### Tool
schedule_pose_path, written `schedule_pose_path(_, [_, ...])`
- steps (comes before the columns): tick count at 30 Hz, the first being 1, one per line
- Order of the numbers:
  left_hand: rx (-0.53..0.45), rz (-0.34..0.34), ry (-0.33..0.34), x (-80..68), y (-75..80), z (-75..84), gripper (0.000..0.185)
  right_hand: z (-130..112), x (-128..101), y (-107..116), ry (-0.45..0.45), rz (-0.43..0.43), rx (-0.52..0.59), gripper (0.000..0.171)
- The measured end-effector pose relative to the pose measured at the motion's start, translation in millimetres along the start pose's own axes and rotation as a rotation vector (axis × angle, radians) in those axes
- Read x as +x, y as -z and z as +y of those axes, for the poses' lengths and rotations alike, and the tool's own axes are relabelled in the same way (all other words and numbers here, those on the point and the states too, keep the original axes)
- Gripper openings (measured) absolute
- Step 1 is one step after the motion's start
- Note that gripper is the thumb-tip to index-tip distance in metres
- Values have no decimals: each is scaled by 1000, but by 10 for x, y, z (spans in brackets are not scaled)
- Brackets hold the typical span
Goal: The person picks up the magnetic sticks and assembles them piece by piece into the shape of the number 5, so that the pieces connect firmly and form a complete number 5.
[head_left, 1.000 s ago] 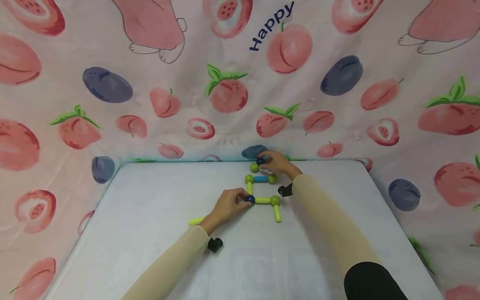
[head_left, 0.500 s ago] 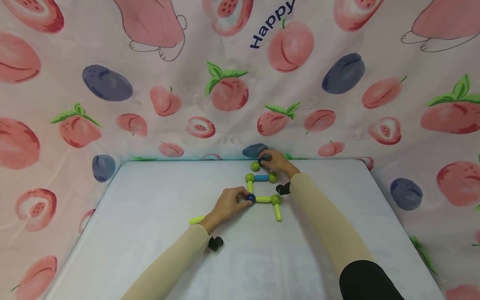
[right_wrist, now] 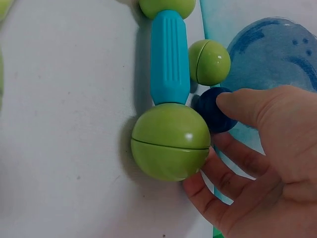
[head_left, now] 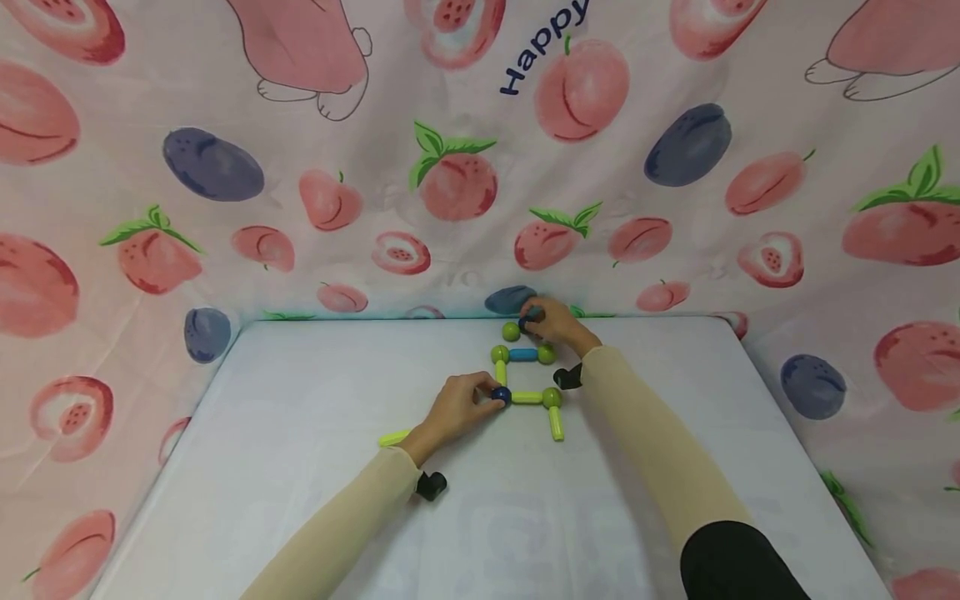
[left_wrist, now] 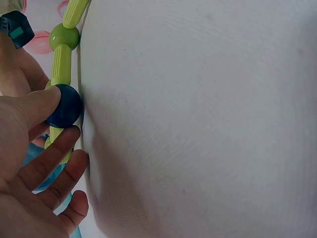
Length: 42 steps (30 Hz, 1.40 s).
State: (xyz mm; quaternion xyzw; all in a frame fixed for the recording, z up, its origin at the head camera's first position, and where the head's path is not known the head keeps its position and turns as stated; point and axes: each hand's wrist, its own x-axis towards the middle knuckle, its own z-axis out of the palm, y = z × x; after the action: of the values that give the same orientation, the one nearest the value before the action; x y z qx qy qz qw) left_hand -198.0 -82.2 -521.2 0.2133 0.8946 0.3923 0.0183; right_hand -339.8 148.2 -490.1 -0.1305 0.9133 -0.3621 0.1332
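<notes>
A flat frame of magnetic rods and balls lies on the white table (head_left: 300, 467). My left hand (head_left: 483, 401) pinches the dark blue ball (head_left: 501, 395) at the frame's near left corner; in the left wrist view my thumb rests on that ball (left_wrist: 64, 105) with the fingers curled beneath. A yellow-green rod (head_left: 527, 397) joins it to a green ball (head_left: 552, 397). At the far end my right hand (head_left: 534, 323) holds a second dark blue ball (right_wrist: 213, 110) beside a small green ball (right_wrist: 209, 62). Close by are the blue rod (right_wrist: 170, 57) and its green end ball (right_wrist: 171, 141).
A loose yellow-green rod (head_left: 392, 438) lies by my left wrist, partly hidden. Another rod (head_left: 556, 423) sticks out from the frame toward me. A fruit-print cloth (head_left: 450, 183) hangs close behind the table's far edge and along both sides.
</notes>
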Motion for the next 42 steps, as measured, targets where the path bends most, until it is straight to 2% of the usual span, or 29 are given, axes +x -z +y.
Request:
schedule_pose_path(8, [5,4,-8,0,-2,-1,21,14,7,8,-69,-24,7,34])
schedule_pose_path(20, [4,-10,-9,11,-4,12,21,0,-19,65,-68,-35,-33,36])
schedule_pose_path(30, [3,-12,-4,6,-8,-4,21,-71,-137,194,18,-26,-120,32])
schedule_pose_path(34, [3,-1,-9,7,6,10,21,-102,-239,244,95,-25,-139,31])
schedule_pose_path(42, [1,2,-15,42,-7,-13,20,-158,-543,310,249,-22,-103,28])
